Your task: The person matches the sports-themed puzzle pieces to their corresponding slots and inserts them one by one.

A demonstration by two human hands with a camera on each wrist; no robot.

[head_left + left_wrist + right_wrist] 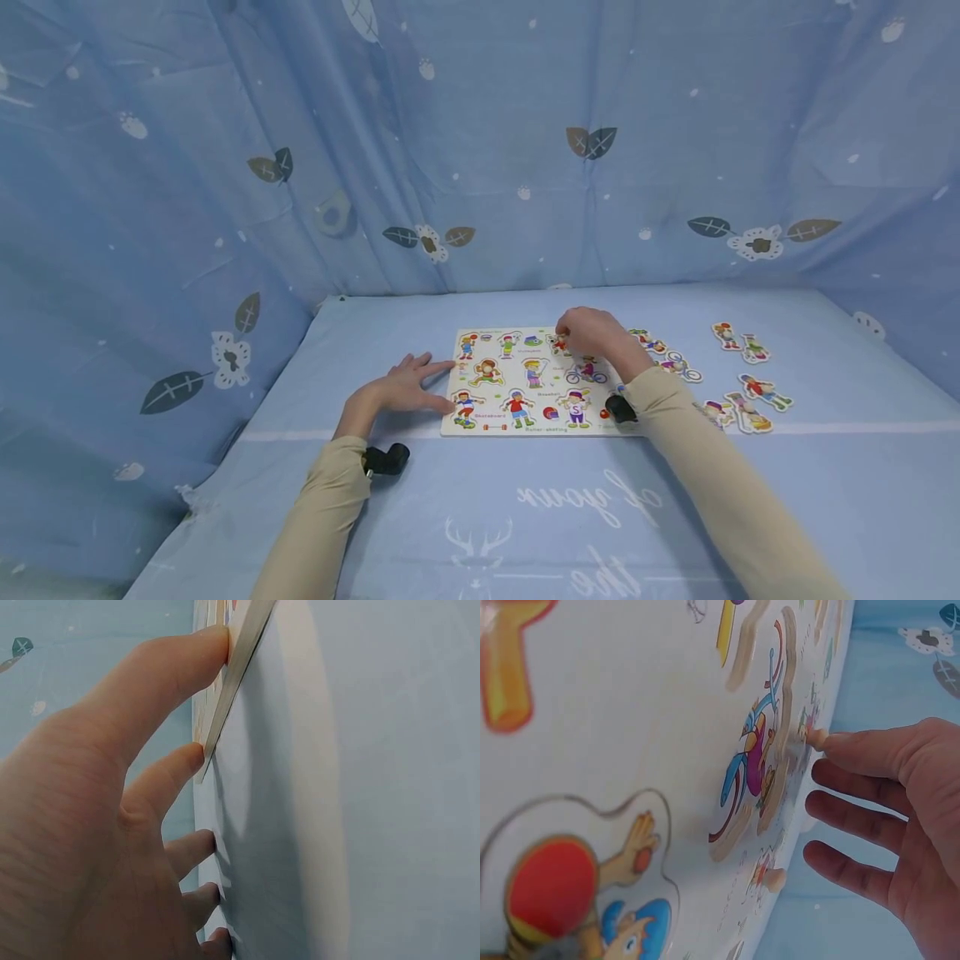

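A white puzzle board [454, 427] with sports figures lies flat on the blue cloth. My left hand [405, 387] has its fingers spread at the board's left side; in the left wrist view, thumb and index tips of that hand [82, 802] touch the board's edge [238, 664]. Over the board's far edge, my right hand [596, 333] pinches a small figure piece [558, 344]. The right wrist view shows the thumb of this hand [915, 780] on the piece's wooden peg [817, 739], the other fingers slightly bent beside it. Whether the piece sits in its recess I cannot tell.
Right of the board lie several loose pieces, among them a cyclist [681, 367], a red-shirted figure [765, 392] and a pair farther back [726, 336]. Another wooden peg [774, 880] stands up from the board. A blue curtain [480, 150] hangs behind the table.
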